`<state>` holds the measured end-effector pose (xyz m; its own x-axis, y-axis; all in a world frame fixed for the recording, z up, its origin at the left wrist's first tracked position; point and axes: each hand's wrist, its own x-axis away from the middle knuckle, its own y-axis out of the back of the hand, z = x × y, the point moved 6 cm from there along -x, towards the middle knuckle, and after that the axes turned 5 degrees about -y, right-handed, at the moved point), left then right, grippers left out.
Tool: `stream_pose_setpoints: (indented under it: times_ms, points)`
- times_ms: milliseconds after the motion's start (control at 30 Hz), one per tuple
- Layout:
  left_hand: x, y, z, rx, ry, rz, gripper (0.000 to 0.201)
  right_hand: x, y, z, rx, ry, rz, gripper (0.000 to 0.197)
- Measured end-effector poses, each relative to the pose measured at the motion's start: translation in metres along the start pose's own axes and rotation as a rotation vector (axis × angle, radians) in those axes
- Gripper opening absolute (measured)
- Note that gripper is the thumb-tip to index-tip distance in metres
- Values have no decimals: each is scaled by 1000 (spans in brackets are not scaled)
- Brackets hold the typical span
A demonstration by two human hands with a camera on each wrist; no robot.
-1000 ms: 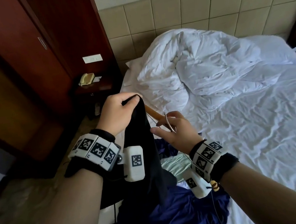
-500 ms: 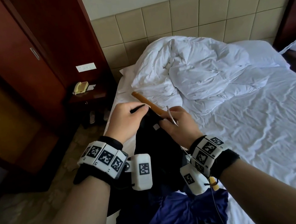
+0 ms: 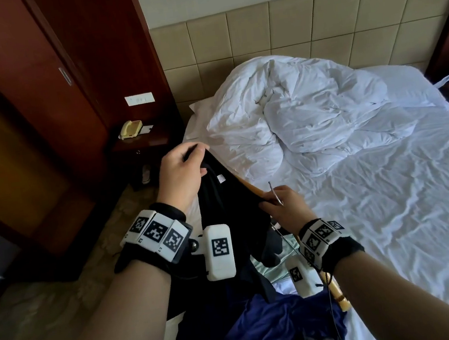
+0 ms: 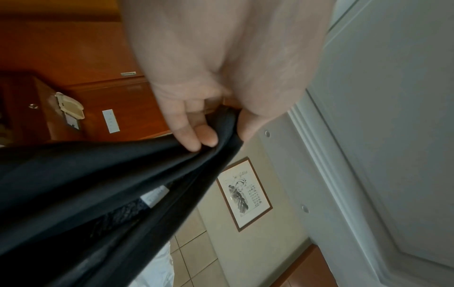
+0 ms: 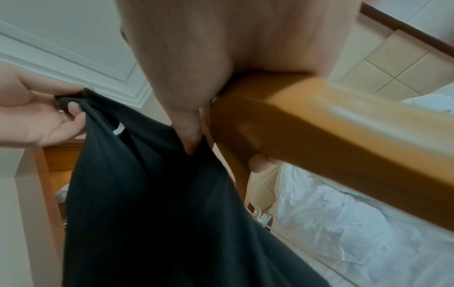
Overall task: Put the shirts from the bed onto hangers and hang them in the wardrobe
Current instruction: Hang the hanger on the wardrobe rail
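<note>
A black shirt (image 3: 229, 212) hangs between my hands above the bed's near left corner. My left hand (image 3: 198, 156) pinches its collar (image 4: 221, 136) and holds it up; a white label shows inside the neck. My right hand (image 3: 270, 203) grips a wooden hanger (image 5: 319, 126) at its middle, metal hook (image 3: 276, 195) sticking up, with the thumb pressed against the shirt's edge (image 5: 159, 194). A short stretch of the hanger's far arm (image 3: 248, 186) shows beside the fabric; its tip is hidden under the shirt. The near arm (image 3: 338, 297) pokes out below my right wrist.
A dark blue shirt (image 3: 267, 329) and a pale green garment (image 3: 273, 270) lie on the bed's near corner. A rumpled white duvet (image 3: 295, 112) covers the head of the bed (image 3: 395, 218). The wooden wardrobe (image 3: 38, 108) stands left, beyond a nightstand with a phone (image 3: 130, 129).
My hands have drawn apart: the left hand lifted the collar up and leftward. The hanger's far arm, which stuck out past the left hand, now lies under the black fabric.
</note>
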<state>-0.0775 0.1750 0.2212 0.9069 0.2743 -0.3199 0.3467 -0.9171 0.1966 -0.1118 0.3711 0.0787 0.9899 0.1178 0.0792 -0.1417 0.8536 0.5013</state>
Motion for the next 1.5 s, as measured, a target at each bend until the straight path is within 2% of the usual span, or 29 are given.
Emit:
stream_pose_setpoints:
  times_ms: [100,167,233,333,400,500,600,667,733,833,967,1067,1167,1267,1367,1433,1500]
  points:
    - [-2,11,-4,16,-16,-26,25,-3,-3,0,16,-3,6,6]
    - [-4,16,-9,55,-8,-36,25,-2,-8,5,102,32,35,13]
    - [-7,19,-16,102,-8,-30,24,0,-12,15,88,50,60,13]
    - [-13,31,-30,89,-65,-65,22,-4,-3,29,-11,38,33,46]
    - [-18,44,-37,-15,-114,-100,19,-7,16,44,-79,26,-34,43]
    - [-26,62,-38,-215,-158,-121,19,-10,60,80,-109,97,-223,21]
    - [-34,73,-40,-455,-208,-133,20,-7,101,116,-123,187,-381,22]
    - [-39,76,-41,-506,-195,-154,23,-6,125,135,-148,243,-477,18]
    - [-44,73,-45,-459,-175,-148,29,-7,143,150,-151,288,-551,12]
    - [-46,63,-52,-381,-139,-57,39,-10,159,158,-121,283,-581,17]
    - [-42,42,-54,-386,-93,250,46,-18,168,137,-36,176,-571,13]
    - [-38,29,-48,-379,-87,406,36,-23,171,118,7,117,-573,17]
    - [-37,20,-36,-474,-99,453,25,-25,169,104,17,79,-563,19]
    - [-41,13,-26,-592,-135,394,18,-25,166,96,30,72,-566,19]
    - [-47,12,-20,-680,-151,180,17,-25,162,93,34,87,-561,22]
    - [-48,10,-14,-538,-118,78,19,-23,159,93,32,99,-555,23]
    - [-47,7,-10,-315,-65,60,26,-22,157,91,28,98,-553,25]
